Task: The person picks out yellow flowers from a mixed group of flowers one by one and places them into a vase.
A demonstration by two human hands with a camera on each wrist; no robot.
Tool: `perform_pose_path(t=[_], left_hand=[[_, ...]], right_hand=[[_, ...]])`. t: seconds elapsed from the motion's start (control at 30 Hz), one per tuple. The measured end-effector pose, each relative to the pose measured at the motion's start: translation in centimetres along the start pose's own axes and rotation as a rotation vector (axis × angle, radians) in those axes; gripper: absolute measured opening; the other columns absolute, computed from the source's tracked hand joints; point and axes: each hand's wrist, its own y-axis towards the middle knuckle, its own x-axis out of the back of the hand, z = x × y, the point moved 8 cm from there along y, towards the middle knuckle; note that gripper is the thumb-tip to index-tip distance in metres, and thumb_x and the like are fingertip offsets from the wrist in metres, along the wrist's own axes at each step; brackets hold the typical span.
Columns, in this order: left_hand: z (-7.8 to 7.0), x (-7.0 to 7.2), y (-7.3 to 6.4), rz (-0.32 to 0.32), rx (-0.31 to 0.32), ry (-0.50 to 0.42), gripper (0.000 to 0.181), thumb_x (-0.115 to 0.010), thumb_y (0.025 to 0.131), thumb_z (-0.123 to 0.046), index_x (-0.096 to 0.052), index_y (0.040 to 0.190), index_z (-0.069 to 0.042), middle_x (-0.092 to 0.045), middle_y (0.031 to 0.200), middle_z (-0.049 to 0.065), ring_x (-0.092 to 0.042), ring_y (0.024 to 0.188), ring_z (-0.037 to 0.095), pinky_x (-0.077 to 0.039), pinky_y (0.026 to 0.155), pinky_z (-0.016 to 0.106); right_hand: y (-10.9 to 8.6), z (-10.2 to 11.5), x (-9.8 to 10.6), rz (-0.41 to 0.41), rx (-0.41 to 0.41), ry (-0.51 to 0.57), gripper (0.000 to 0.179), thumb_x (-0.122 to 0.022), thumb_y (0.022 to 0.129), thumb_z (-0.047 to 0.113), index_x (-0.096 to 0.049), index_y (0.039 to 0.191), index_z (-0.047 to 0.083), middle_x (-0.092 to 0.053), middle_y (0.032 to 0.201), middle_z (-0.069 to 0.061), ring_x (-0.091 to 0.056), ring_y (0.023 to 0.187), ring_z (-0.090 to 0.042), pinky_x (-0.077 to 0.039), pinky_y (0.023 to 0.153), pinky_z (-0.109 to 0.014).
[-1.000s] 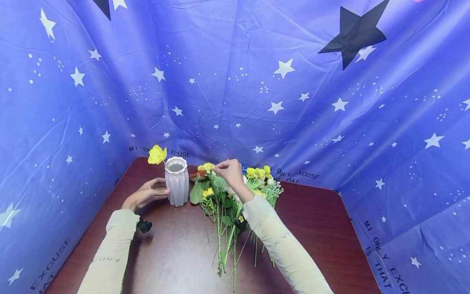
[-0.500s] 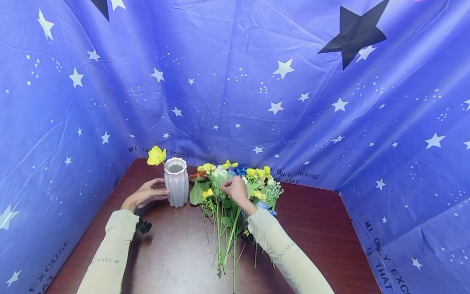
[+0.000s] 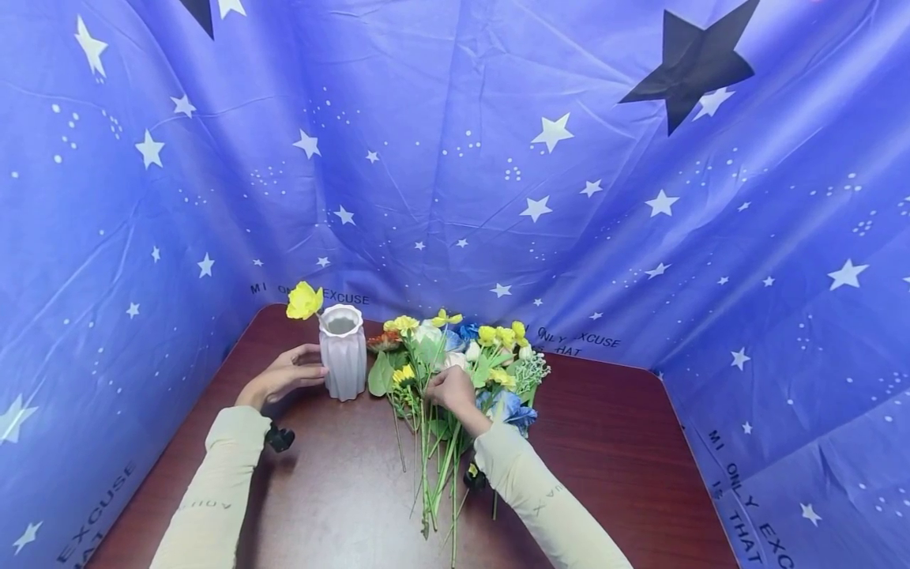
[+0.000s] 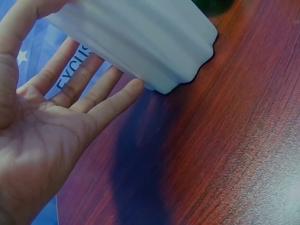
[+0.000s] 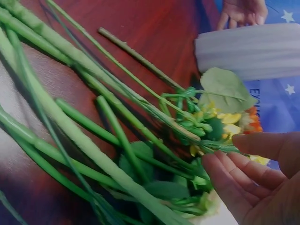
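Observation:
My left hand (image 3: 284,375) touches the left side of the pale grey fluted vase (image 3: 344,359) with nearly straight fingers (image 4: 115,101). The vase stands upright, and one yellow flower (image 3: 304,300) leans out of its mouth to the left. Over the pile of flowers to the right, my right hand (image 3: 453,393) pinches a thin green flower stem (image 5: 222,147) between thumb and fingertips. Which bloom belongs to that stem is hard to tell. Yellow flowers (image 3: 496,336), white ones and a blue flower (image 3: 513,411) lie around the hand, with their stems towards the front.
The dark red-brown table (image 3: 604,442) carries the pile and the vase. A blue curtain (image 3: 455,158) with stars hangs close behind the table and along both sides. Long green stems (image 3: 434,482) reach towards the table's front and lie crossed over each other.
My right hand has come down from the yellow blooms at the back of the pile to the stems nearer the front. The left hand and the vase have stayed put.

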Motion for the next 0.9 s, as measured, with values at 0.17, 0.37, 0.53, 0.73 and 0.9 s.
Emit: perform_pose_path(t=[0.17, 0.37, 0.53, 0.73, 0.9], left_hand=[[-0.1, -0.1, -0.2, -0.013, -0.006, -0.008, 0.069, -0.068, 0.095, -0.003, -0.027, 0.148, 0.014, -0.054, 0.134, 0.019, -0.062, 0.106, 0.005, -0.055, 0.106, 0.045], [0.1, 0.0, -0.3, -0.026, -0.001, -0.021, 0.071, -0.068, 0.095, -0.004, -0.026, 0.149, 0.014, -0.051, 0.138, 0.026, -0.064, 0.104, 0.005, -0.056, 0.104, 0.043], [0.2, 0.1, -0.2, -0.032, -0.007, -0.034, 0.068, -0.066, 0.095, -0.001, -0.025, 0.148, 0.015, -0.052, 0.135, 0.023, -0.066, 0.101, 0.003, -0.058, 0.101, 0.038], [0.1, -0.2, -0.2, -0.028, -0.026, -0.044, 0.066, -0.064, 0.096, 0.001, -0.024, 0.147, 0.017, -0.054, 0.129, 0.017, -0.066, 0.101, 0.003, -0.058, 0.100, 0.033], [0.0, -0.4, -0.3, -0.023, -0.035, -0.063, 0.065, -0.064, 0.096, 0.000, -0.024, 0.145, 0.018, -0.053, 0.127, 0.016, -0.065, 0.102, 0.004, -0.057, 0.101, 0.033]], right_hand=[[-0.1, -0.7, -0.8, 0.007, -0.050, -0.034, 0.019, -0.081, 0.086, 0.012, -0.077, 0.072, -0.001, -0.070, 0.060, -0.007, -0.072, 0.063, -0.029, -0.040, 0.049, -0.022], [0.1, -1.2, -1.3, -0.001, -0.083, -0.042, 0.011, -0.082, 0.083, 0.009, -0.079, 0.074, 0.003, -0.072, 0.063, -0.005, -0.065, 0.052, -0.016, -0.048, 0.051, -0.023], [-0.1, -1.9, -1.7, 0.028, -0.127, -0.047, 0.011, -0.083, 0.082, 0.011, -0.080, 0.075, 0.004, -0.072, 0.062, -0.007, -0.065, 0.053, -0.016, -0.054, 0.055, -0.027], [-0.2, -2.1, -2.1, 0.048, -0.139, -0.004, 0.008, -0.081, 0.081, 0.005, -0.079, 0.075, 0.001, -0.073, 0.066, -0.011, -0.067, 0.054, -0.017, -0.061, 0.058, -0.033], [-0.1, -1.9, -2.5, 0.057, -0.139, 0.084, 0.006, -0.080, 0.081, 0.000, -0.077, 0.076, -0.004, -0.074, 0.071, -0.016, -0.067, 0.051, -0.016, -0.065, 0.061, -0.038]])
